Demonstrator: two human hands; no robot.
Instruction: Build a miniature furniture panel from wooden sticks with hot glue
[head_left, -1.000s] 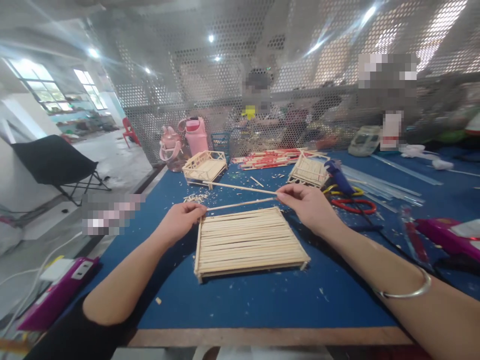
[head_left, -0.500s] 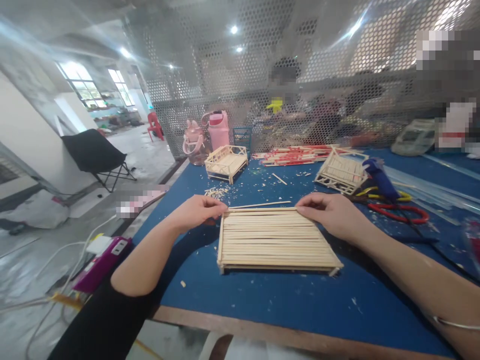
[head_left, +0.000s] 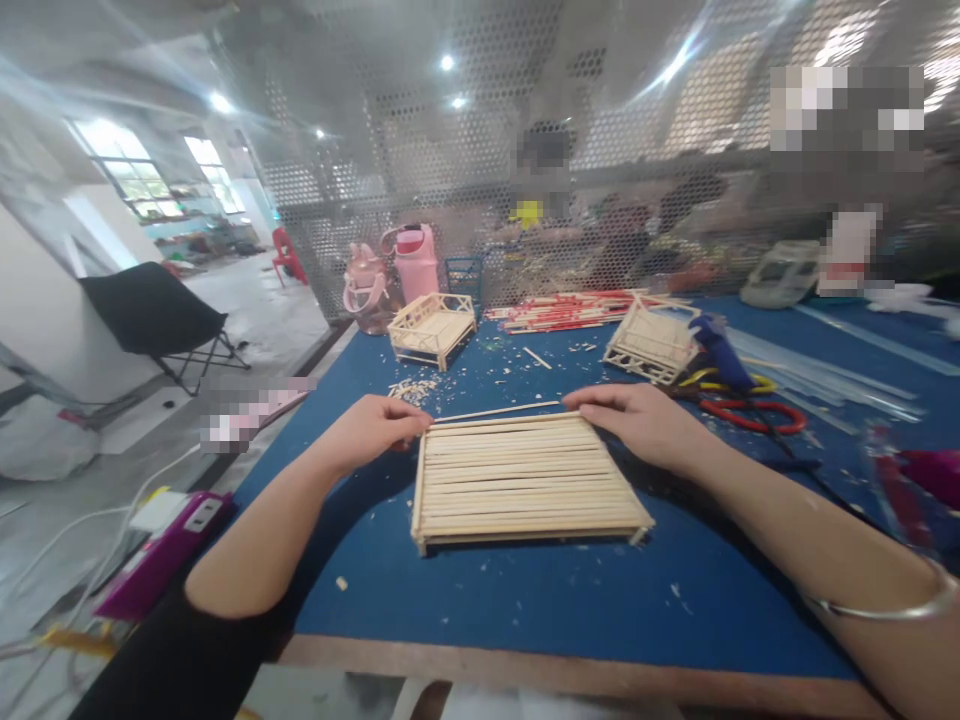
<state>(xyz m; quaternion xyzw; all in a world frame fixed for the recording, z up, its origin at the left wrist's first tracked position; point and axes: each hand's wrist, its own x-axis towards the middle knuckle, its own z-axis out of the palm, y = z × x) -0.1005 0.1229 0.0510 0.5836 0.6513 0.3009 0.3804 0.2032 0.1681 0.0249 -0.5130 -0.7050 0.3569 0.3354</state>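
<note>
A flat panel of thin wooden sticks [head_left: 525, 478] lies on the blue table top [head_left: 525, 590] in front of me. My left hand [head_left: 375, 428] rests at the panel's far left corner, fingers curled and pinched on the end of the farthest stick. At the far right corner my right hand [head_left: 637, 420] lies with its fingers bent down onto the same stick's other end. A loose stick [head_left: 499, 411] lies on the table just beyond the panel, between both hands.
Two small stick-built frames [head_left: 431, 328] [head_left: 651, 345] stand farther back. Red-handled pliers [head_left: 750, 412] and a blue glue gun [head_left: 716, 345] lie at right, red-tipped sticks [head_left: 562, 310] behind. Pink bottles [head_left: 416, 262] stand at the mesh screen. Other people sit beyond it.
Both hands came down from holding a stick in the air to the panel's far edge, where the stick now lies. A second stick now lies on the table beyond it.
</note>
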